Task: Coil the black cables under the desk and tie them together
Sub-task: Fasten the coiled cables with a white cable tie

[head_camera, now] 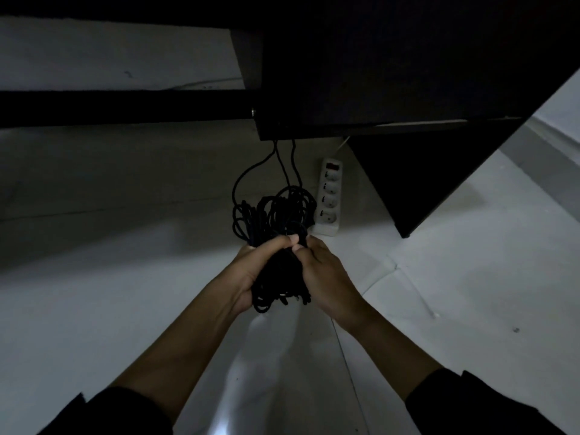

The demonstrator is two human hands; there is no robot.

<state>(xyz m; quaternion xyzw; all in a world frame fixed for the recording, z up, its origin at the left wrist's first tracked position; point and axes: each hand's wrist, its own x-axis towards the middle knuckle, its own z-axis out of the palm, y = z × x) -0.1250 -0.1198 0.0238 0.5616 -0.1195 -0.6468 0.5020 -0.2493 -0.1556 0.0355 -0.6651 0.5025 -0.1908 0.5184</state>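
Down low in dim light, both hands meet around a bundle of black cables [276, 246] held above the pale floor [94, 293]; the left hand [251, 268] grips the coil from the left, its fingers [276, 241] curled over the top of the bundle; the right hand [326, 274] grips it from the right, thumb and fingers pinched on the strands near the left thumb. Loops fan out above the hands and shorter loops hang below them; three cable strands run up from the coil and vanish behind the lower edge of the dark bench [376, 89]. A white power strip [328, 199] with a red switch lies on the floor just beyond the coil, beside a dark panel [439, 177] of the bench. Both forearms are bare, with dark sleeves [470, 409] at the bottom corners.
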